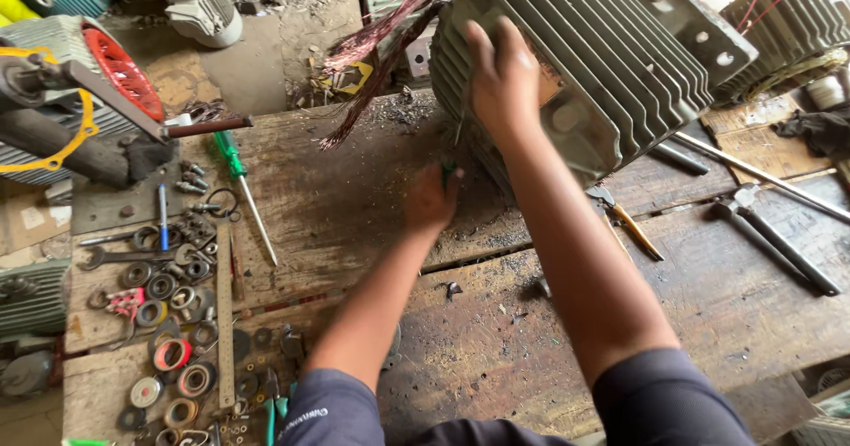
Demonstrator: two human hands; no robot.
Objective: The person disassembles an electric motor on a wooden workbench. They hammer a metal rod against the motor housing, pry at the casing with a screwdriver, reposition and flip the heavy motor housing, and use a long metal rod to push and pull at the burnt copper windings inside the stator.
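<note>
While my right hand (503, 79) presses flat on the finned motor housing (584, 57), my left hand (431, 200) keeps its grip clamped on a green-handled tool (449, 171).

right hand (503, 79) flat on finned motor housing (584, 57) | left hand (431, 200) grips, seemingly, green-handled tool (449, 171)

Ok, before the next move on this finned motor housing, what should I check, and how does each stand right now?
1. Right hand braces the finned motor housing: ok.
2. Left hand grips a green-handled tool: ok; its tip is hidden.
3. Housing seated flat on the wooden bench: cannot tell.
4. Copper windings clear of both hands: ok.
5. Pliers lie within the right hand's reach: ok.
6. Green screwdriver lies apart from the housing: ok.
</note>
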